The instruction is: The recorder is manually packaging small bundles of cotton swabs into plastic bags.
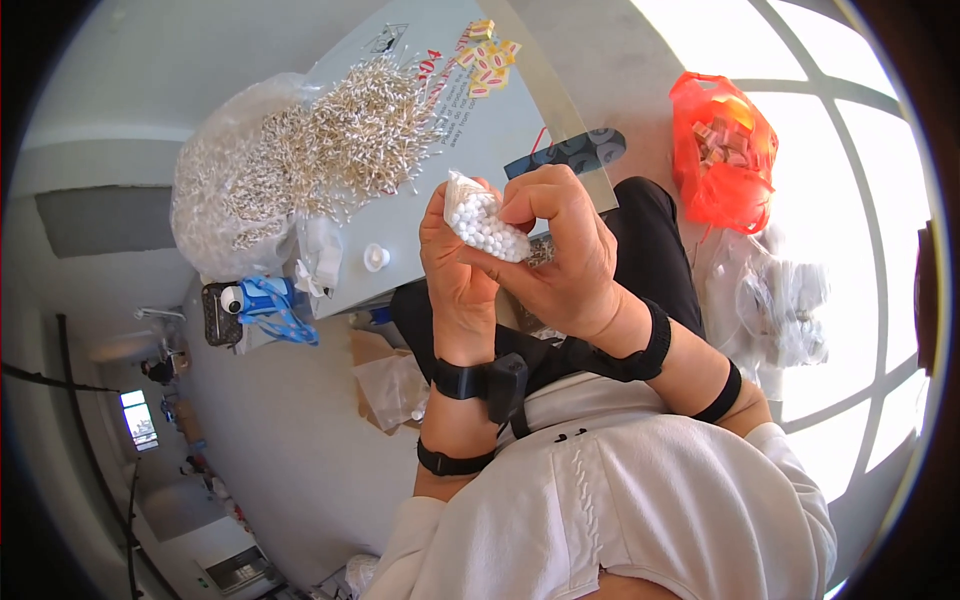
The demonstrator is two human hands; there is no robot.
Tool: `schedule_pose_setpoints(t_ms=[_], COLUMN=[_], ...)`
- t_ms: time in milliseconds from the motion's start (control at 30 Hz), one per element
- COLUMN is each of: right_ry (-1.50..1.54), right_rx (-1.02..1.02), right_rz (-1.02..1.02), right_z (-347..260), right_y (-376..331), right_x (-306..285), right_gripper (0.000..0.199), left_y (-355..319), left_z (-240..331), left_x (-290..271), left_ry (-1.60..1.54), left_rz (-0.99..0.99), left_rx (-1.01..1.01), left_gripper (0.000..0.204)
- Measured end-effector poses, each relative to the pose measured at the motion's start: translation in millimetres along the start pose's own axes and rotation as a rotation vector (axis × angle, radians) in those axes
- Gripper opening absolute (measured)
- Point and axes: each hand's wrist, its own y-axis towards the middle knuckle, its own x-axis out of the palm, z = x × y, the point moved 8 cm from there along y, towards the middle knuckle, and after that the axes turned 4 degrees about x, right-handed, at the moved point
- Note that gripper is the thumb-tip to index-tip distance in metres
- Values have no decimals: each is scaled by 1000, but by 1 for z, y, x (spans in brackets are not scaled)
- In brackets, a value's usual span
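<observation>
Small clear bag of white beads (487, 226) pinched betw. both hands; left hand (452, 262) fingers closed round it; right hand (560, 250) fingers shut at top; bag best kept upright, w/ grip firm, above counter (440, 200).

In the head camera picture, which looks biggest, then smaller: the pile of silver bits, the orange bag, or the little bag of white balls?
1. Pile of silver bits
2. Orange bag
3. Bag of white balls, though it is held up nearer the camera, so it looks bigger than it is.
</observation>
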Motion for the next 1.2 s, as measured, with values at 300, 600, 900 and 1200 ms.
schedule_pose_setpoints(t_ms=[300, 600, 900, 1200], right_ry=[-11, -57, -137, 529], right_rx=[-110, -175, -170, 725], right_rz=[-40, -12, -36, 65], right_z=[-8, -9, -9, 69], right_y=[-1, -3, -2, -20], right_x=[3, 3, 3, 1], right_gripper=[44, 43, 41, 20], left_y=[-5, -5, -5, 1], left_z=[-9, -15, -8, 15], left_x=[-8, 3, -6, -3], left_ry=[-144, -250, -77, -80], left_rz=[216, 86, 261, 45], left_rx=[-135, -231, -101, 157], left_gripper=[28, 32, 17, 31])
